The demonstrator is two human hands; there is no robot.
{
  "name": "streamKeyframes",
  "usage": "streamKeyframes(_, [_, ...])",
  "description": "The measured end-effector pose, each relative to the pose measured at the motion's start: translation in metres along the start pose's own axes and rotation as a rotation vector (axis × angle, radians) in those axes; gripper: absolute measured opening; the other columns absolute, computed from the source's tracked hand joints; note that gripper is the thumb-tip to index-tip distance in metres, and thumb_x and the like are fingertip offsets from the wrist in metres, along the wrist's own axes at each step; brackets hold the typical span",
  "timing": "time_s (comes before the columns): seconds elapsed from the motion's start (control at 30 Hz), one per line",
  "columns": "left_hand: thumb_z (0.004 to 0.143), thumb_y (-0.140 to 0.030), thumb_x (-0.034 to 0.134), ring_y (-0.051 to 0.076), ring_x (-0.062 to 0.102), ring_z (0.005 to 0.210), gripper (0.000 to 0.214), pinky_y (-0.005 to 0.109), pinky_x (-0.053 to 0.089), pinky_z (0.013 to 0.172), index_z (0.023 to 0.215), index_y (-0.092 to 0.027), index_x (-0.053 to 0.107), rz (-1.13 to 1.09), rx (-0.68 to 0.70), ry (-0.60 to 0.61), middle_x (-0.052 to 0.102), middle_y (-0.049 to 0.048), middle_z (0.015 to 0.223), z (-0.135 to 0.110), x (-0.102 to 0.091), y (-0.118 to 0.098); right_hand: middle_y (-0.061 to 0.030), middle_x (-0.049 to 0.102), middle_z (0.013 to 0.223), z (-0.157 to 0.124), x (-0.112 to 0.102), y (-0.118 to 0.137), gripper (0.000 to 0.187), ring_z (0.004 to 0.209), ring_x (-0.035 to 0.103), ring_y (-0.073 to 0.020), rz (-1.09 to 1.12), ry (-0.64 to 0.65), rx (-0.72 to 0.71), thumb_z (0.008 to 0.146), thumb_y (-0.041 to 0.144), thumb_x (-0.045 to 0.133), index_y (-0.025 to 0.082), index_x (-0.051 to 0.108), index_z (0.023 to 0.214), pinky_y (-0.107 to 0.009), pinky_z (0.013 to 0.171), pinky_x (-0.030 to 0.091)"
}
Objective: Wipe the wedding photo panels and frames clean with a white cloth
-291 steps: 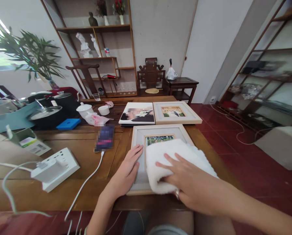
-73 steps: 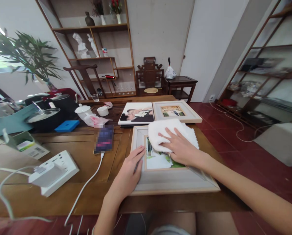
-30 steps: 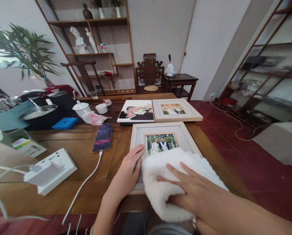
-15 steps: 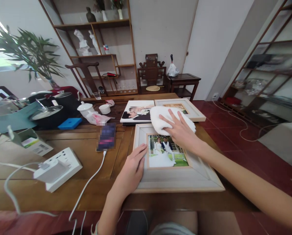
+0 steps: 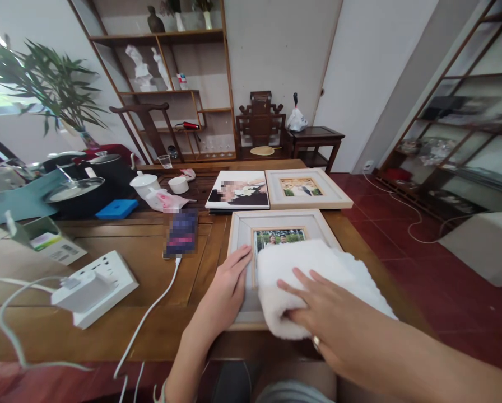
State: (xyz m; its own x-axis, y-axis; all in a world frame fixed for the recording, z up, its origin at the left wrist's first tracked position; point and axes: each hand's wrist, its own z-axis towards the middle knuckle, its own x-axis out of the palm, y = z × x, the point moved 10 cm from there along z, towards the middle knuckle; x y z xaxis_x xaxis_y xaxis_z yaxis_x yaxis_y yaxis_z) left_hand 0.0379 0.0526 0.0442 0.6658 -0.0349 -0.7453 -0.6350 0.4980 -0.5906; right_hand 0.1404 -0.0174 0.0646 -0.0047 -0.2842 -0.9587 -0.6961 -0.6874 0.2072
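A wooden picture frame (image 5: 246, 229) with a pale mat lies on the table before me, holding a photo (image 5: 272, 238) of a couple outdoors. My left hand (image 5: 228, 285) rests along its left border, fingers stretched out flat on the frame. My right hand (image 5: 330, 313) grips a folded, fluffy white cloth (image 5: 318, 263), thumb tucked into its fold and fingers spread on top. The cloth lies over the right and lower part of the frame and hides most of the photo.
Behind lie another framed photo (image 5: 339, 196) and a photo panel (image 5: 212, 197). To the left are a power strip (image 5: 108, 291), a phone (image 5: 181, 232) on a charging cable, an open box (image 5: 61, 246), a blue block (image 5: 116, 209), a white bowl (image 5: 179, 184) and dark pots (image 5: 77, 201).
My right hand has drawn the white cloth from the frame's top edge down towards me, covering most of the photo and uncovering the frame behind. My left hand has stayed put.
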Motion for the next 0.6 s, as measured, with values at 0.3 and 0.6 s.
streamKeyframes(0.3, [0.094,-0.019,0.031,0.021,0.041,0.131,0.040,0.042,0.034,0.110,0.127,-0.013,0.052,0.010,0.018,0.013,0.049,0.0129,0.138,0.000,0.001,-0.001,-0.0055,0.033,0.148,0.009,-0.003,-0.034,0.062,0.138,0.016,-0.0308,0.051,-0.227,0.077,0.065,0.006,0.047,0.024,0.055,0.124,-0.055,0.110,0.018])
streamKeyframes(0.6, [0.097,-0.028,0.028,0.023,0.013,0.142,0.047,0.044,0.018,0.115,0.143,-0.021,0.029,-0.005,-0.049,-0.040,0.015,0.0075,0.156,-0.004,-0.007,-0.001,-0.0112,0.022,0.152,0.074,-0.040,-0.099,0.060,0.137,0.009,-0.0396,-0.188,-0.375,0.206,0.072,0.007,0.047,0.016,0.049,0.131,-0.061,0.107,0.018])
